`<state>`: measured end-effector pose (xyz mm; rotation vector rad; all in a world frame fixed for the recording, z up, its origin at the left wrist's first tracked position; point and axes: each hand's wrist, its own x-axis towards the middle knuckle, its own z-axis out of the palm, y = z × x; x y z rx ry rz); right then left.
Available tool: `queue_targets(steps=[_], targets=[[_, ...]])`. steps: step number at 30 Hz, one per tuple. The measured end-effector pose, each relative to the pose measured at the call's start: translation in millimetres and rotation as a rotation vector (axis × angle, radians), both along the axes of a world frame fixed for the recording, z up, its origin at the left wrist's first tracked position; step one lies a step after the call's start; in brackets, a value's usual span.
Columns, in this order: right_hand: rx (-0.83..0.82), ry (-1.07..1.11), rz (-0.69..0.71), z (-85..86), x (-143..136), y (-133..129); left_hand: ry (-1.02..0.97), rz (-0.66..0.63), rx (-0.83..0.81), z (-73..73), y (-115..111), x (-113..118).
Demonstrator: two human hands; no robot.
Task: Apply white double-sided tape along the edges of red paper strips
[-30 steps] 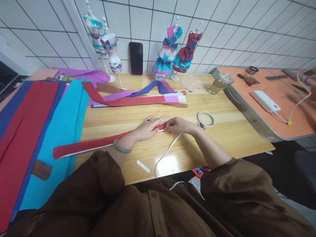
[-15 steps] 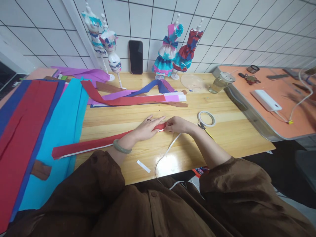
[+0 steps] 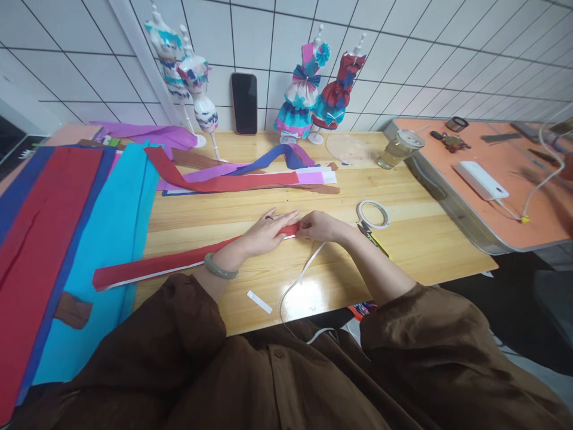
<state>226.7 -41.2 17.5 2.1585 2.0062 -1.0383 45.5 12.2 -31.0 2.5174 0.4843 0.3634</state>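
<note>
A long red crepe paper strip (image 3: 165,263) lies slantwise on the wooden table, with a white band along its near edge. My left hand (image 3: 264,234) rests flat over the strip, fingers stretched out and pointing right. Close beside it, my right hand (image 3: 316,227) has its fingers pinched together on the strip's right end; the fingertips are partly hidden. From beneath my right hand a thin white ribbon-like length (image 3: 308,266) curls down over the table's front edge. A short white piece (image 3: 259,302) lies nearer to me.
A tape roll (image 3: 373,214) and a yellow-handled cutter (image 3: 376,242) lie right of my hands. Folded red (image 3: 49,209) and turquoise sheets (image 3: 120,227) cover the left side. Behind stand dressed mini mannequins (image 3: 299,101), a phone (image 3: 245,103) and a lidded cup (image 3: 400,149).
The whole view has shifted very slightly. Both hands keep their places on the red strip, with no clear movement.
</note>
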Motion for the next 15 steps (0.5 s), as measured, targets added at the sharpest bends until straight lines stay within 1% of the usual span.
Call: queue_targets(steps=[6,11,15], targets=[[0.080,-0.134,0.007,3.6,-7.7,-4.7,-0.046,-0.007,0.007,-0.7,1.1,0.1],[0.172,-0.244,0.012,6.9,-15.2,-12.0,-0.119,0.019,-0.023,-1.0,0.9,-0.4],[0.201,-0.286,0.020,8.6,-19.1,-15.3,-0.153,0.031,-0.052,-1.2,-0.1,-2.5]])
